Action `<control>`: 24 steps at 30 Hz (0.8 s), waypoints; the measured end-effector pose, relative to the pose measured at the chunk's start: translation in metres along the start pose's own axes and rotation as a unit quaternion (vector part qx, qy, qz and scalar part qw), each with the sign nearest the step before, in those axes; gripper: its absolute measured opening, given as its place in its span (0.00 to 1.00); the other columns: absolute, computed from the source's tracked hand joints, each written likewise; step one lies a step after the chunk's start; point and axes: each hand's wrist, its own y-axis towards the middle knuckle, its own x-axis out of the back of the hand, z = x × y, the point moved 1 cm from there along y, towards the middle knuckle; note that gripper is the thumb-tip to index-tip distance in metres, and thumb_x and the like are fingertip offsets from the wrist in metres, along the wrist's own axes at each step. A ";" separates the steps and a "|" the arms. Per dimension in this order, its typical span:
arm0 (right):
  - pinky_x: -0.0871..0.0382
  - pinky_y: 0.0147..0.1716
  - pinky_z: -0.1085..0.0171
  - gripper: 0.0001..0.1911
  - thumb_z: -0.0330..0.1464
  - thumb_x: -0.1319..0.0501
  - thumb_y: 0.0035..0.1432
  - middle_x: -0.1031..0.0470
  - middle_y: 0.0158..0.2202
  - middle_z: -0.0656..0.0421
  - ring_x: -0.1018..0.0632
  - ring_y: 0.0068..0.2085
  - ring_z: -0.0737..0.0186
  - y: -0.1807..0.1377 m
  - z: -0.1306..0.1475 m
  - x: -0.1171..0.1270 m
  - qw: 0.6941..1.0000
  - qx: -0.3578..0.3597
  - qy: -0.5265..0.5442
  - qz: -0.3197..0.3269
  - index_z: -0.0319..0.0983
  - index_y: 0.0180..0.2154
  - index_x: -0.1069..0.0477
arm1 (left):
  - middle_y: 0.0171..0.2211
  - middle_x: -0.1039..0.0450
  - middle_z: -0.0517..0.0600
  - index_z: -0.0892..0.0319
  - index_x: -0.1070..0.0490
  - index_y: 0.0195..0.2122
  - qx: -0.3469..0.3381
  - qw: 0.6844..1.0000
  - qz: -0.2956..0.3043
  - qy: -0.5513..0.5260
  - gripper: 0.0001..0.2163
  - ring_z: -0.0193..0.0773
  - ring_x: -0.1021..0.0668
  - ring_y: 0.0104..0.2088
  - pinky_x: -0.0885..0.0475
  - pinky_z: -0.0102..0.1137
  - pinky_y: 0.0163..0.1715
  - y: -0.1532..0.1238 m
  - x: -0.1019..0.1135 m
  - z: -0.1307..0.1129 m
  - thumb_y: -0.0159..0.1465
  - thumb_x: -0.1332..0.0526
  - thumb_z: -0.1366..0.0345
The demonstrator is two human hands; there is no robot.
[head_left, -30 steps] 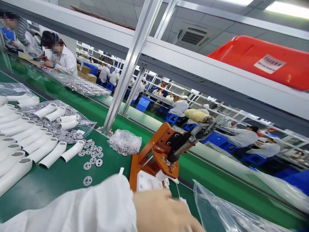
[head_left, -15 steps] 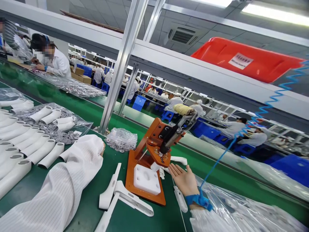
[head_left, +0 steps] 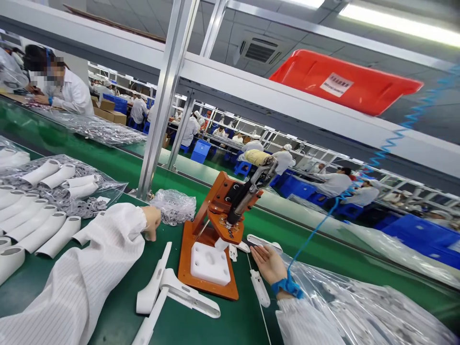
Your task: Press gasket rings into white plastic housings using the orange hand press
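Containers: a small clear bag beside the left hand is filled with grey discs; a wider clear pouch at far left carries grey rings, with curved white tubes lying on top. A clear sack at right contains pale elongated parts. The red bin stands on the shelf; its contents cannot be seen. Edges: the tabletop borders a green belt, with a metal post at that border. A strip of green surface separates the left hand from the orange press; clearance between press and right hand is narrower, with small white parts there. Left hand: digits bent downward; grip cannot be determined. Right hand: palm up, digits extended, holding nothing, beside a slotted white piece; contact cannot be confirmed. This piece lies right of the press, smooth, long and round-ended, partly hidden by the fingers.
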 end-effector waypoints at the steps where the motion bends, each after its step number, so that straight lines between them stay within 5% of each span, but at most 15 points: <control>1: 0.30 0.28 0.65 0.10 0.34 0.46 0.60 0.31 0.36 0.58 0.28 0.31 0.66 -0.004 -0.001 -0.003 1.000 0.004 -0.016 0.019 0.35 0.40 0.35 | 0.28 0.32 0.46 0.65 0.32 0.32 -0.019 0.999 0.029 0.011 0.10 0.34 0.27 0.28 0.30 0.31 0.28 0.003 0.000 -0.002 0.60 0.43 0.62; 5: 0.35 0.21 0.70 0.11 0.35 0.47 0.60 0.33 0.25 0.63 0.32 0.22 0.72 -0.038 -0.012 -0.014 0.988 0.053 -0.081 0.124 0.34 0.30 0.34 | 0.15 0.37 0.41 0.62 0.29 0.22 -0.122 0.989 0.087 0.014 0.07 0.30 0.31 0.19 0.36 0.24 0.22 0.018 -0.019 -0.025 0.48 0.32 0.64; 11: 0.43 0.20 0.69 0.18 0.44 0.36 0.44 0.32 0.17 0.62 0.35 0.18 0.70 -0.091 -0.030 -0.012 0.943 0.162 -0.177 0.230 0.35 0.22 0.31 | 0.28 0.28 0.47 0.58 0.26 0.35 -0.218 0.974 0.036 -0.045 0.07 0.34 0.26 0.30 0.35 0.23 0.32 0.020 -0.083 -0.057 0.55 0.38 0.66; 17: 0.45 0.18 0.68 0.20 0.47 0.39 0.46 0.34 0.16 0.61 0.37 0.17 0.69 -0.092 -0.050 0.003 0.935 0.190 -0.203 0.219 0.36 0.20 0.32 | 0.40 0.31 0.50 0.58 0.31 0.44 -0.197 0.977 -0.034 -0.080 0.17 0.38 0.28 0.40 0.35 0.27 0.42 0.022 -0.102 -0.051 0.55 0.47 0.77; 24: 0.46 0.17 0.69 0.21 0.48 0.41 0.48 0.35 0.15 0.61 0.38 0.17 0.69 -0.094 -0.060 0.002 0.935 0.179 -0.194 0.236 0.35 0.20 0.32 | 0.28 0.34 0.49 0.62 0.27 0.30 -0.121 0.988 -0.043 -0.081 0.11 0.33 0.30 0.25 0.35 0.27 0.27 0.025 -0.102 -0.056 0.51 0.47 0.76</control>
